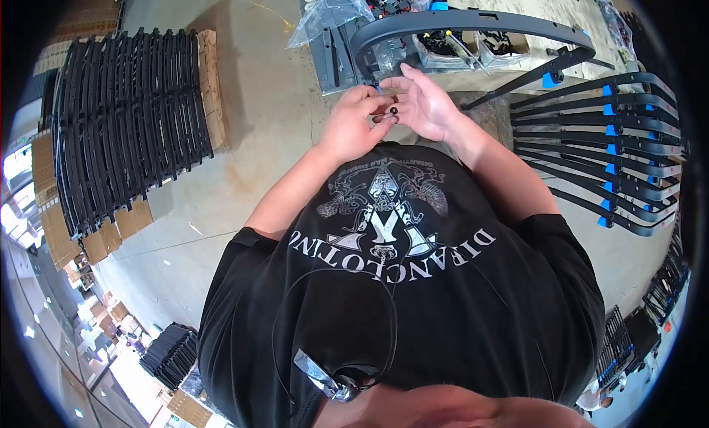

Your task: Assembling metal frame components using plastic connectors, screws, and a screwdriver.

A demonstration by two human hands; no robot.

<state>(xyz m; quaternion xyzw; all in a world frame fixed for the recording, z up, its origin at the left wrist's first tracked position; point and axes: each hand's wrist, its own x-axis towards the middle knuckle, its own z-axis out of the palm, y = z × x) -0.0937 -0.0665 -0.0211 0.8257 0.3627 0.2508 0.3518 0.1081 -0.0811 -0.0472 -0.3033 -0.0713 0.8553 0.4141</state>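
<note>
My left hand (353, 125) is closed, with thumb and fingertips drawn together at a small round black piece (394, 111). Against those fingertips lies my right hand (430, 109), palm turned up, its thumb and fingers apart. Part of the right fingers is hidden behind the left hand. Just beyond both hands, a black curved frame (473, 20) bends across the table edge. Its near left end comes down close to my left fingers, where a bit of blue shows. A blue clip (550, 80) sits at the frame's right corner.
Several similar black frames with blue clips (609, 129) are stacked at the right. Boxes of small black parts (498, 44) and a clear plastic bag (332, 14) lie on the table (546, 3). At left stands a large stack of black bars (136, 118) beside cardboard.
</note>
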